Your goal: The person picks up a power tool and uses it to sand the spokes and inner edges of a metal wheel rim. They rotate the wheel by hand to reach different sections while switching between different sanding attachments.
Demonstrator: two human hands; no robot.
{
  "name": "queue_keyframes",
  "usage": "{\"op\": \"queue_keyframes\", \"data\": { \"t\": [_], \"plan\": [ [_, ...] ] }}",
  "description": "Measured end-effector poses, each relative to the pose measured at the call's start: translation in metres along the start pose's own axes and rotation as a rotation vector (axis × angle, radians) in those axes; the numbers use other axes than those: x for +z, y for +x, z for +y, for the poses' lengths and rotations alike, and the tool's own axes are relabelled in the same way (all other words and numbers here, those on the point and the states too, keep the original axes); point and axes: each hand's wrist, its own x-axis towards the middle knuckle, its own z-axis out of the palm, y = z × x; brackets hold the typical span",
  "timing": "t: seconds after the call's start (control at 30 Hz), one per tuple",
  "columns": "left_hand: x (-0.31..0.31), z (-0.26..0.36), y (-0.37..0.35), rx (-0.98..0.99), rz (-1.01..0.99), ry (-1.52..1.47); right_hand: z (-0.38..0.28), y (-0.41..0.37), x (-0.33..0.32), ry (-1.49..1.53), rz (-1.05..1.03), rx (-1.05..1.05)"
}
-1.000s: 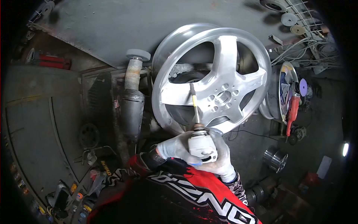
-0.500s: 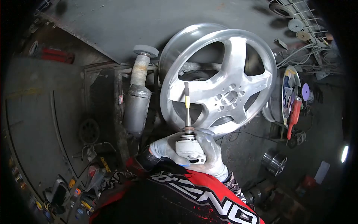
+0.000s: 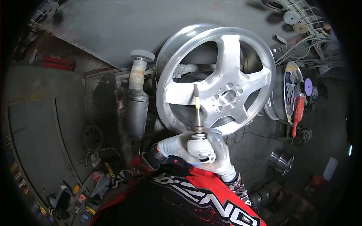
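My left hand (image 3: 174,146), in a pale grey glove, is closed around the left side of a white-bodied die grinder (image 3: 202,149). On its right side my right hand (image 3: 223,158), gloved the same way, wraps the body. A long shaft with a yellow band (image 3: 197,102) points away from me and ends in a narrow dark tip (image 3: 195,89). That tip overlaps the left spoke of a shiny alloy wheel (image 3: 184,93), which stands tilted in front of me. Five spokes and a ring of bolt holes show around its hub.
Left of the wheel stands a grey motor (image 3: 136,113) with a round buffing disc (image 3: 142,55) on its wrapped shaft. A red polisher (image 3: 299,109) rests on another rim (image 3: 290,67) at right. A chrome rim (image 3: 281,163) lies on the floor. Discs (image 3: 291,17) hang upper right.
The grinder and both hands have shifted right, bringing the tip along the spoke closer to the hub. The view has turned slightly, so the wheel appears a little further left.
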Motion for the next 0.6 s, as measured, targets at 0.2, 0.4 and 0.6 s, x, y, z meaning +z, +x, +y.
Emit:
{"op": "queue_keyframes", "data": {
  "t": [0.2, 0.4, 0.6],
  "plan": [
    [-0.007, -0.013, 0.017, 0.012, -0.060, -0.081, 0.007, 0.000, -0.010, -0.070, -0.017, -0.005],
    [-0.009, -0.007, -0.027, 0.004, 0.021, -0.074, -0.003, 0.009, 0.019, -0.056, -0.068, -0.057],
    [-0.004, -0.008, -0.030, 0.045, 0.057, -0.062, -0.008, 0.013, 0.016, -0.037, -0.128, -0.023]
  ]
}}
